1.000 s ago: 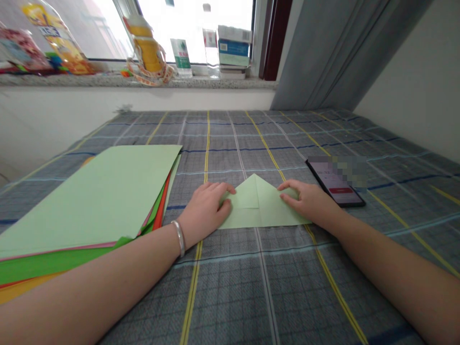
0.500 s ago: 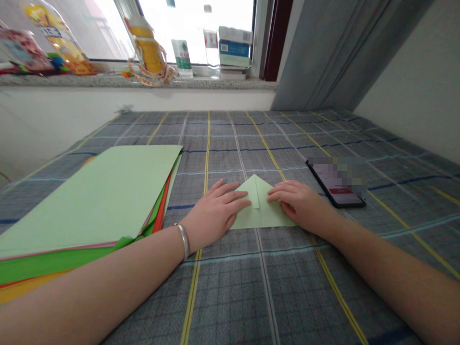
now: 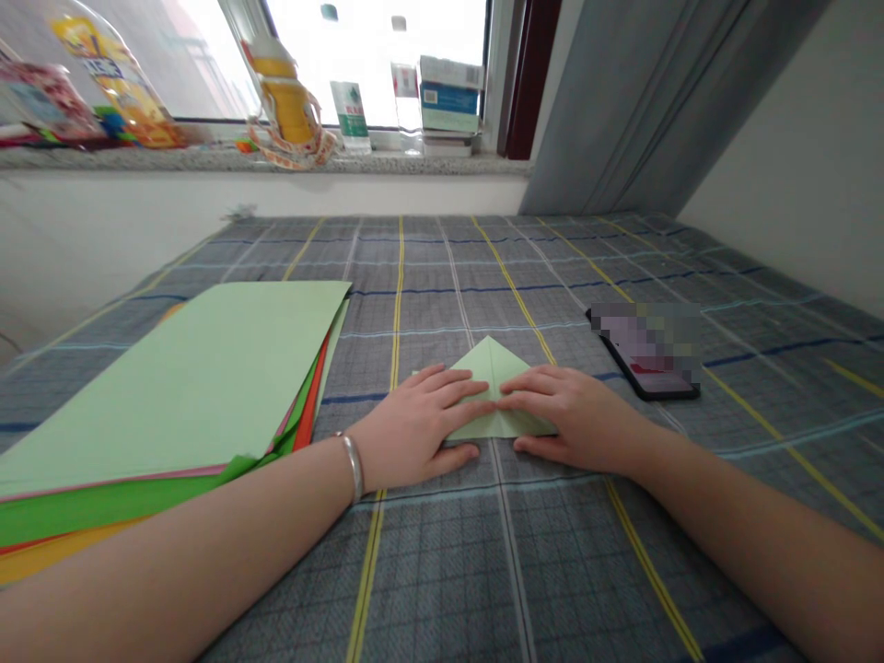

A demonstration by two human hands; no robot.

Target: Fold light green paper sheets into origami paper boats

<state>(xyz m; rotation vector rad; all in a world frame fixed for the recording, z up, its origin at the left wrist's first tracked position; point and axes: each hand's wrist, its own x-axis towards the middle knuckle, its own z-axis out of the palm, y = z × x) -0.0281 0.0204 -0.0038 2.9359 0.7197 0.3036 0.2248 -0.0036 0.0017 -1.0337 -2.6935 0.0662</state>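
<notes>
A pale green folded paper (image 3: 492,366) lies on the plaid cloth, its point facing away from me. My left hand (image 3: 414,425) rests flat on its left half, and my right hand (image 3: 573,420) rests flat on its right half. The fingertips of both hands nearly meet at the centre crease. Together they hide most of the lower paper, so its side corners are hard to make out.
A stack of coloured paper sheets (image 3: 172,378) lies left of my left arm, with a phone (image 3: 649,364) to the right of the paper. A stone windowsill (image 3: 262,158) holds bottles and packets beyond the plaid cloth (image 3: 442,571). A grey curtain (image 3: 656,101) hangs at the back right.
Both hands have slid inward and now cover more of the paper, with their fingertips close together at the centre. The paper's visible width is narrower than before.
</notes>
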